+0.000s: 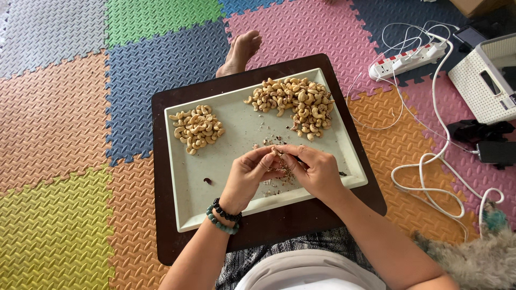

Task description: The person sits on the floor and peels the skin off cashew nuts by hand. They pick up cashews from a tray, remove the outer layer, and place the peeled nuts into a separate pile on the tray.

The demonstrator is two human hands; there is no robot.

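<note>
A pale rectangular tray (188, 198) rests on a dark brown board (161, 236) over my lap. A small pile of cashew nuts (196, 128) lies at its left, a larger pile (299, 105) at its far right. My left hand (248, 174), with bead bracelets on the wrist, and my right hand (315, 169) meet over the tray's middle. Their fingertips pinch one cashew (277, 152) between them. Bits of skin and crumbs (285, 176) lie under the hands. One dark scrap (207, 181) sits alone on the tray.
Coloured foam floor mats (64, 134) surround the board. My bare foot (240, 51) shows beyond the tray. A white power strip (408, 58) with white cables (430, 177), a white basket (486, 80) and black devices (484, 140) lie to the right. Grey fur (478, 258) is at bottom right.
</note>
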